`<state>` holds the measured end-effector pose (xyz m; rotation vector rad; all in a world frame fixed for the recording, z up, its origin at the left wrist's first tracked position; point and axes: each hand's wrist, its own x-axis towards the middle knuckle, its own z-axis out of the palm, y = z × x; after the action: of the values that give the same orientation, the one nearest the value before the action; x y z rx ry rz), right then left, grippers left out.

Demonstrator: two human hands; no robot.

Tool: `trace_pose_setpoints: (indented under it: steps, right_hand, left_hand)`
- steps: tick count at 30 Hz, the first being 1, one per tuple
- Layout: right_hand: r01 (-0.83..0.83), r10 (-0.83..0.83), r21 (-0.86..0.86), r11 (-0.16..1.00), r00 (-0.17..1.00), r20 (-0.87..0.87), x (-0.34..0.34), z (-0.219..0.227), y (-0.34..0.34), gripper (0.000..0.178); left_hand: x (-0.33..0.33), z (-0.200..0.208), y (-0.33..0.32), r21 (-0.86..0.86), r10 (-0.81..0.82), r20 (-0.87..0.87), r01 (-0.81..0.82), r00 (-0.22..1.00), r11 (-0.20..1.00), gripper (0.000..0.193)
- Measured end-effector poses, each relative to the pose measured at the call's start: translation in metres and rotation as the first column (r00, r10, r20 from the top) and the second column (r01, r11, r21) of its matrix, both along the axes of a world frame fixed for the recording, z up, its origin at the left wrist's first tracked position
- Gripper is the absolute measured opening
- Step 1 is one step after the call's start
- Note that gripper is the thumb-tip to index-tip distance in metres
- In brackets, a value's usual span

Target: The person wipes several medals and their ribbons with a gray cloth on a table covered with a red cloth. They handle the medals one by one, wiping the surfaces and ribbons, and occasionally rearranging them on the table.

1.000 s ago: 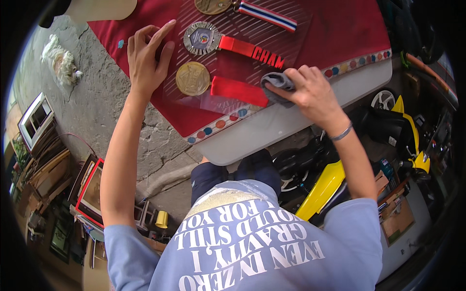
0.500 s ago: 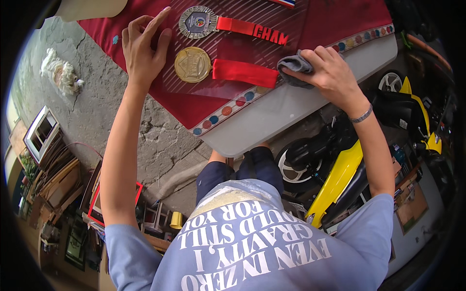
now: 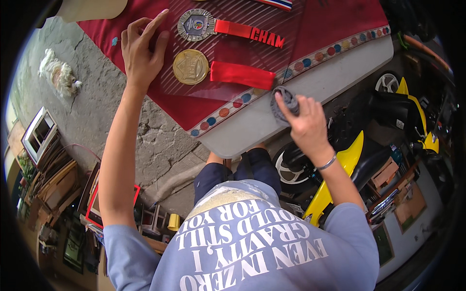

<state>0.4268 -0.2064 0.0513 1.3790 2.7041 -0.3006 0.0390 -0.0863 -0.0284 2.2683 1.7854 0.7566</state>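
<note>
My right hand (image 3: 309,122) grips a bunched grey cloth (image 3: 284,105) at the near edge of the white table (image 3: 257,128). On the dark red tablecloth (image 3: 174,109) at the left rests my left hand (image 3: 143,51), fingers apart and holding nothing. To its right lies a silver-coloured medal (image 3: 195,24) with a red ribbon (image 3: 238,29). A round gold-coloured medal (image 3: 191,67) is nearer me, its plain red ribbon (image 3: 242,75) stretching right. A clear sheet appears to cover part of the tablecloth, beneath or around the medals.
A striped ribbon (image 3: 276,4) shows at the far edge of view. Below right of the table stands a yellow and black motorcycle (image 3: 349,153). A white shaggy dog (image 3: 59,72) lies on cracked concrete at left. Wooden boards (image 3: 56,184) and a yellow cup (image 3: 174,222) are lower left.
My right hand has drawn the grey cloth back toward me and slightly left, from beside the ribbon's end to the table's near edge. The left hand has hardly moved.
</note>
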Motion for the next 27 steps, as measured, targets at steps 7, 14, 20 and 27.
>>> trace_pose_setpoints:
  steps: [7, 14, 20, 27]
  right_hand:
    - [0.046, -0.048, -0.027, 0.999, 0.994, -0.093, -0.051, -0.007, -0.008, 0.051]
    - [0.244, -0.237, -0.093, 0.965, 0.968, 0.081, -0.010, 0.015, -0.023, 0.060]
    - [0.113, -0.134, -0.128, 0.985, 0.976, -0.170, -0.061, 0.016, -0.007, 0.057]
    - [0.252, -0.255, -0.073, 0.965, 0.967, -0.032, -0.023, 0.001, -0.020, 0.056]
  left_hand:
    - [-0.001, -0.002, 0.001, 0.017, -0.011, -0.022, 0.011, 1.000, 1.000, 0.044]
    - [-0.002, -0.003, 0.000, 0.038, -0.022, 0.011, 0.021, 1.000, 0.999, 0.044]
    - [0.001, -0.002, 0.001, 0.037, -0.009, -0.021, 0.010, 1.000, 0.999, 0.043]
    - [-0.001, -0.003, -0.001, 0.037, -0.007, -0.019, 0.008, 1.000, 0.999, 0.044]
